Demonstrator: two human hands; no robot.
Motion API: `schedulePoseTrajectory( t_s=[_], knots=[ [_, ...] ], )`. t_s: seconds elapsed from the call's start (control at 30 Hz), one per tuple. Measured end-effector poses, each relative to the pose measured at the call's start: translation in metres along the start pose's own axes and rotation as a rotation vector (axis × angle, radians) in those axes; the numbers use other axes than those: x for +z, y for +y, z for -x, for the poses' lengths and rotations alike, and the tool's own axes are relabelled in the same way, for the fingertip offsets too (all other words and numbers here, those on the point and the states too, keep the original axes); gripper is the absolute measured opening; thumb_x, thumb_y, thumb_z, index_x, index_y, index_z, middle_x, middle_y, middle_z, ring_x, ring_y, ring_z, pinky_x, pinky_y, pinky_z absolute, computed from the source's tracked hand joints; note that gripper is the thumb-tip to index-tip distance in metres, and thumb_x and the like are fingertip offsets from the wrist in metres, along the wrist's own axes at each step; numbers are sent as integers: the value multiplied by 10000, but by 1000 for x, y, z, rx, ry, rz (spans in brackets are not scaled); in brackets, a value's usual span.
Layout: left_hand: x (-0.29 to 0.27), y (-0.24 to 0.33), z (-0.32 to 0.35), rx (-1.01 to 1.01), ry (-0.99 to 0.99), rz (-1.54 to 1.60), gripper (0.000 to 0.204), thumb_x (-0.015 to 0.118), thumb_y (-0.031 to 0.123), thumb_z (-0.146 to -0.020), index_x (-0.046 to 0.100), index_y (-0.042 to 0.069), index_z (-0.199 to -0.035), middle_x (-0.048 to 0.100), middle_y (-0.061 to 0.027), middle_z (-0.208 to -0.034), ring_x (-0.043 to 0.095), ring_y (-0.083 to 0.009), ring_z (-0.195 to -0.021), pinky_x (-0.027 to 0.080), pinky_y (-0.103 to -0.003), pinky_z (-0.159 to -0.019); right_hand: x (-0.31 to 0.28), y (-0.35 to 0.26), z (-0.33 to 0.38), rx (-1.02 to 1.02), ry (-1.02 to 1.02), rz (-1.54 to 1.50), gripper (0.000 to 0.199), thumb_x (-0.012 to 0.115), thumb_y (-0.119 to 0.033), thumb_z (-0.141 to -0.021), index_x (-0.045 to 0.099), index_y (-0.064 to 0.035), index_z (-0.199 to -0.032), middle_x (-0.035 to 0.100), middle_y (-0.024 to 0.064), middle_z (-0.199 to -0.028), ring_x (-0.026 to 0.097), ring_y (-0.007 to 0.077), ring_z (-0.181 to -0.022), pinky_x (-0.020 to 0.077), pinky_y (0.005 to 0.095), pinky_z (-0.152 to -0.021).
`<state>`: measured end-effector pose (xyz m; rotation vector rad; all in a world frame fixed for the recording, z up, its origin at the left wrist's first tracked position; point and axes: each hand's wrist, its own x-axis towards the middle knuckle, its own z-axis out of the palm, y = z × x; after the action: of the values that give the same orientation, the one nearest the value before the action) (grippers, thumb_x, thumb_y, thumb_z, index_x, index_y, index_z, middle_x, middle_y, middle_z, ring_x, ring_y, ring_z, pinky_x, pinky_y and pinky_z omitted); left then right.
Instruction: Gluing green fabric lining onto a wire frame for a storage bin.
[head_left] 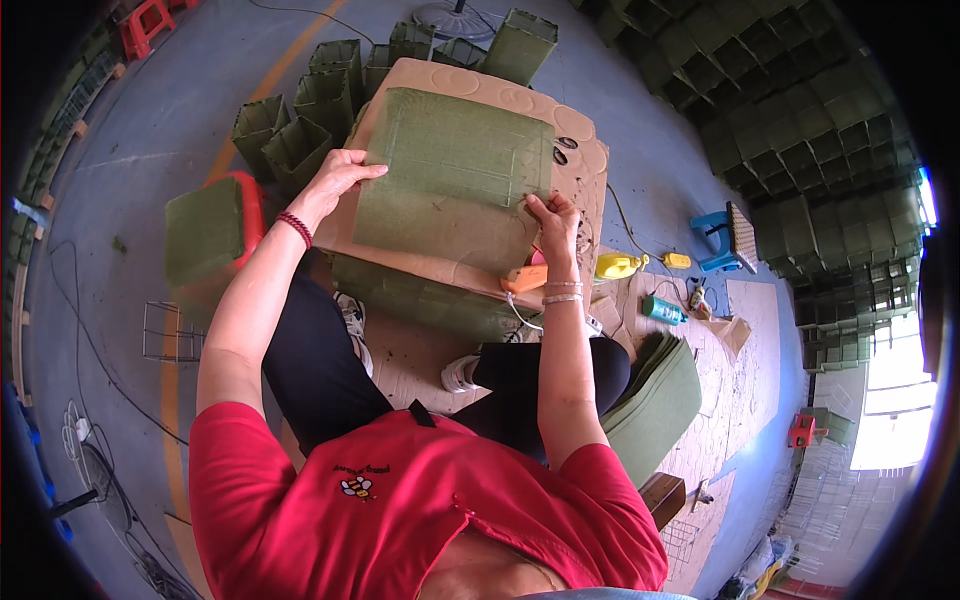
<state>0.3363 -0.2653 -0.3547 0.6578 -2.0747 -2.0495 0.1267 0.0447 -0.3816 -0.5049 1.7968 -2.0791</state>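
A thin, see-through green mesh sheet (450, 165) spreads over a brown cardboard work surface (580, 135) in front of me. Its upper part looks darker than its lower part, and I cannot tell whether that is a second layer. My left hand (338, 182) pinches the sheet's left edge between thumb and fingers. At the lower right edge, my right hand (556, 218) is closed with the sheet's border at its fingertips. Just below the right hand, an orange device (525, 279) with a white cable lies near the cardboard's front edge.
Several open green square boxes (330, 90) stand beyond the cardboard. Left of me, green material (203, 232) rests on something red. Folded green sheets (660, 400) lie by my right leg. A yellow bottle (618, 265), green bottle (664, 309) and blue stool (712, 242) are to the right.
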Motion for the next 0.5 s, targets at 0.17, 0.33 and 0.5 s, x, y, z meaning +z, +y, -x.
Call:
schedulePoseTrajectory(
  t_s=[0.17, 0.33, 0.5],
  knots=[
    [1, 2, 1, 14, 13, 31, 183, 718, 207, -805, 667, 60, -902, 643, 32, -824, 578, -48, -721, 445, -228, -670, 0, 2, 0, 9, 20, -14, 103, 716, -45, -795, 654, 1, -863, 653, 5, -781, 583, 62, -674, 477, 192, -648],
    [3, 4, 3, 36, -1, 49, 169, 719, 195, -804, 658, 52, -869, 634, 29, -794, 565, -41, -696, 438, -211, -642, 3, 3, 5, 18, 43, -54, 86, 711, -49, -803, 654, -5, -848, 650, 4, -777, 579, 61, -674, 474, 193, -653],
    [6, 8, 7, 57, 3, 19, 153, 717, 186, -804, 648, 53, -836, 622, 33, -766, 549, -34, -681, 429, -209, -632, 1, 4, 5, 4, 48, -32, 89, 715, -67, -805, 655, -7, -831, 647, 3, -768, 572, 60, -663, 460, 195, -625]
  ],
)
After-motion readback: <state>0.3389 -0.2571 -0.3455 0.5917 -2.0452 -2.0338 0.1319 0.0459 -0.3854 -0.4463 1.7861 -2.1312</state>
